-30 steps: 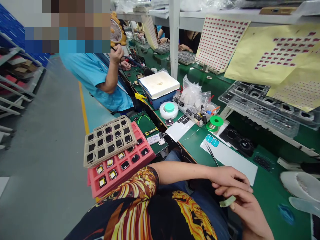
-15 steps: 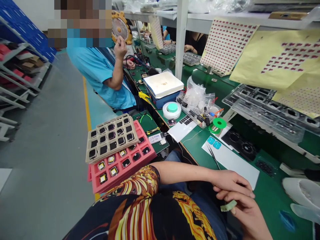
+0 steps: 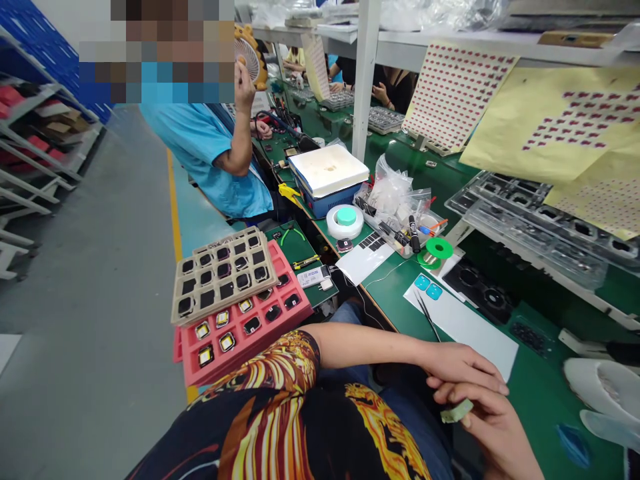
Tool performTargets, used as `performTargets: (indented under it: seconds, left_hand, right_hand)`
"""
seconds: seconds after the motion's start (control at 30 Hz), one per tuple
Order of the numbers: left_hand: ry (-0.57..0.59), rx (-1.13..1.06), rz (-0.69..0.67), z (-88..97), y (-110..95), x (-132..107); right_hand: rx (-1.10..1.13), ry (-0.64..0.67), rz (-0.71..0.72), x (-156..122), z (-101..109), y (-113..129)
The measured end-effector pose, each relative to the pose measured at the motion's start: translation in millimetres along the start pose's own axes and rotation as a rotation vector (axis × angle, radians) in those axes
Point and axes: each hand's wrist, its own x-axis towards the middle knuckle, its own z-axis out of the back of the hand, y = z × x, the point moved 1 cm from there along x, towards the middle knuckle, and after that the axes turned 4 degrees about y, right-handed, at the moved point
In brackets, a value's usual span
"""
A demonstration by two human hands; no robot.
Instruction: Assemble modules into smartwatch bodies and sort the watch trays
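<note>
The long green workbench [image 3: 543, 383] ran past a seated co-worker. At its near edge the right hand [image 3: 495, 433] pinched a small pale-green flat piece [image 3: 456, 411] at its fingertips. The left hand [image 3: 463, 368] lay just above, fingers pressed together; its grip could not be told. Far left of both hands, a pink foam tray [image 3: 260, 340] held small square parts under a beige pocketed tray [image 3: 223, 273] of dark squares.

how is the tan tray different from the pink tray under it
The tan tray lies on top, skewed, and covers the far part of the pink tray. The tan tray looks thin, while the pink tray shows a thicker side wall. The tan tray's pockets hold mostly dark parts; the pink tray's uncovered front rows include several parts with bright yellowish rims. Both are gridded trays of small square pockets.
</note>
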Motion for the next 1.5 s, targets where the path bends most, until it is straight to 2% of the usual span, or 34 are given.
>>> performTargets:
  seconds: [0.13,0.3,0.53,0.83,1.07,1.3,1.37,1.43,1.5]
  left_hand:
    - [-0.001,0.027,0.05,-2.3,-5.8,-8.4]
    - [-0.036,0.03,0.02,-2.5,-11.4,-12.6]
    - [0.094,-0.059,-0.016,1.4,-4.2,-4.0]
    - [0.011,0.067,-0.015,-3.7,1.9,-2.9]
    - [0.074,0.067,-0.01,-2.1,3.9,-3.7]
    - [0.03,0.087,-0.075,-5.0,13.5,-0.3]
    - [0.006,0.097,-0.14,-4.2,12.8,1.3]
    - [0.022,0.099,-0.211,-3.4,11.6,1.8]
    - [0.063,0.086,-0.179,-3.1,11.1,1.0]
  right_hand:
    - [-0.005,0.0,-0.021,-5.2,0.1,-4.7]
    - [-0.029,0.001,-0.057,-12.1,5.9,-12.5]
    - [0.018,0.027,-0.023,0.5,-0.1,2.6]
    - [-0.005,0.007,-0.081,-5.2,-0.5,0.8]
    - [-0.039,0.036,-0.097,-2.1,-0.1,5.7]
    - [-0.031,0.039,-0.08,-5.1,0.1,1.3]
    - [-0.058,0.052,-0.097,-5.2,2.3,0.1]
    - [-0.081,0.067,-0.107,-4.8,3.6,-0.1]
    - [-0.079,0.065,-0.102,-4.0,2.9,0.8]
